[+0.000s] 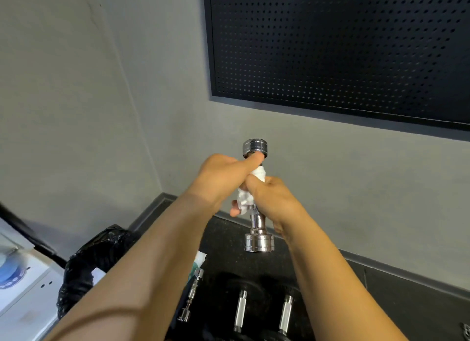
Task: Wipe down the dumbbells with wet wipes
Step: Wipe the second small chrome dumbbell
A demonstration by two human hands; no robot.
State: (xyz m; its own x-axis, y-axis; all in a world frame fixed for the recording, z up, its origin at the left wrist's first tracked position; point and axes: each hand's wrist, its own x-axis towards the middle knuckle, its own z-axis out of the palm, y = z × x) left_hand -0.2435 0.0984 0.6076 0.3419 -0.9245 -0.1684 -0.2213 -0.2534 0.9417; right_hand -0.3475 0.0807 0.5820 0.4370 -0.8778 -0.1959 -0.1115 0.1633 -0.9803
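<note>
Grey wall is filling the background, with a black perforated panel (330, 48) hanging at far right and black rubber floor (256, 263) lying below. Chrome dumbbell (257, 221) is being held up in the air in front of the wall, well above the floor. Its long axis is running near-to-far, almost upright in view, with one head pointing away toward the wall and the other pointing back down toward the person. Left hand (223, 177) is gripping the far part of the handle, thumb lying up against the far head. Right hand (274, 200) is curling round a white wet wipe (245, 199) wrapped on the handle's middle. On the floor, two black dumbbells are lying side by side, showing silver handles (240, 310) and (286, 312), with a thin chrome bar (192, 295) just left of them. Black plastic bag (86, 259) is sitting at near left. No writing is showing clearly enough to read.
</note>
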